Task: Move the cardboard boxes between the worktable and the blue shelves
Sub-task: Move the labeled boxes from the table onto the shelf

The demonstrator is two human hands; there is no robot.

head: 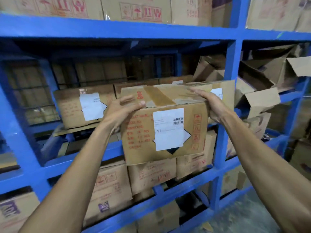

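Far left: blue shelves (117, 29) were seen filling the frame, upper tier loaded with cartons carrying red handling symbols (141, 11). On the middle tier, toward its left side, a labelled carton (84, 108) was seated on a flat cardboard sheet, white sticker on its front face.

Left hand (122, 109) was pressed against the upper left corner of the held cardboard box (164, 130), thumb laid over the top edge, fingers curled round the left side.

The box was held at the front edge of the middle tier, right half of the bay, tilted slightly. Whether its base rested on the shelf beam could not be told. Brown tape was run across the top; a white barcode label (169, 128) was stuck over a black diamond on the front, red print beside it.

Right hand (212, 105) was clamped on the upper right corner, fingers spread flat along the top, palm against the right side.

Below the box, smaller cartons (151, 175) were lined along the lower tier. Right bay: crumpled open cartons (262, 81) were piled loosely, flaps hanging out.
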